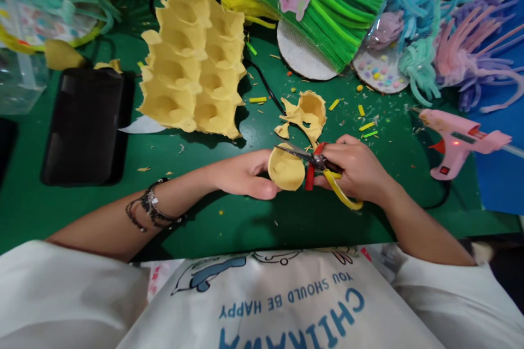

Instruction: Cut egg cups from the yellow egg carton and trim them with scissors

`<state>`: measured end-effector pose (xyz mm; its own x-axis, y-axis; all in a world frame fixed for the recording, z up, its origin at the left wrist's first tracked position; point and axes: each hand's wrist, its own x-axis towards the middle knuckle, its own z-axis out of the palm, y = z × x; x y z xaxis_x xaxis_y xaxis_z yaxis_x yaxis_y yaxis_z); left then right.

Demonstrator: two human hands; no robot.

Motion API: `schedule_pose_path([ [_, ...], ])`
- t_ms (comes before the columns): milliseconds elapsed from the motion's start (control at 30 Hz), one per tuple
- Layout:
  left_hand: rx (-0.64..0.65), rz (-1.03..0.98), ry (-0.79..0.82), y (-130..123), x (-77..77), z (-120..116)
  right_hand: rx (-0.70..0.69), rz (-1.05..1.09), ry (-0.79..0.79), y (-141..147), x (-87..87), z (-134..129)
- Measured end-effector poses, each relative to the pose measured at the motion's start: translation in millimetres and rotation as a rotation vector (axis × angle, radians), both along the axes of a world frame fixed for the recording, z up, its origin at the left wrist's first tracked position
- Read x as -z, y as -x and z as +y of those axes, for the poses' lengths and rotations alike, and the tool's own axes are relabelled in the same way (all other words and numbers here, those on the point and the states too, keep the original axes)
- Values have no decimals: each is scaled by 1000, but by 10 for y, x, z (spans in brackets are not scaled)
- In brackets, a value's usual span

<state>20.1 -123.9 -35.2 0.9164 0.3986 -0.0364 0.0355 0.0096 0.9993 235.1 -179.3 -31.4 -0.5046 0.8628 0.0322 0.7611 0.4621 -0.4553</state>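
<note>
My left hand (249, 174) grips a yellow egg carton cup (286, 170), cut round, with its hollow turned up toward me. In my right hand (356, 166) is a pair of scissors (341, 191) with yellow and red handles. Their blades lie across the upper rim of the cup; whether they are closed on the rim I cannot tell. Just beyond my hands rests a ragged yellow carton scrap (311, 112) with a hole in it. A larger piece of yellow egg carton (194, 62) with several hollows stands further back on the left.
A pink hot glue gun (460, 136) with a lit red light lies at the right. A black phone (85, 125) lies at the left. Bundles of green pipe cleaners (327, 22) and pastel ones (426, 16) fill the back. Small yellow clippings dot the green table (229, 229).
</note>
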Motion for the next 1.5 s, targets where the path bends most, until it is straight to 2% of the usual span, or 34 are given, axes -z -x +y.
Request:
schedule_pose_path([
  [100, 54, -101, 173, -19, 21, -5, 77, -13, 33, -5, 6, 10],
  [200, -34, -108, 255, -15, 59, -16, 132, -8, 23, -11, 11, 18],
  [400, -118, -174, 262, -25, 110, -33, 152, -7, -7, -22, -14, 9],
  [633, 1, -163, 221, -20, 57, -73, 125, -109, -55, 0, -25, -21],
  [967, 56, -109, 327, 1, 30, -88, 29, -131, -139, -31, 24, -30],
  [1167, 66, -129, 334, -18, 29, -69, -15, -187, -213, -58, 14, -36],
  [1500, 19, -125, 388, -15, 75, -52, 0, -174, -102, -51, -23, -32],
])
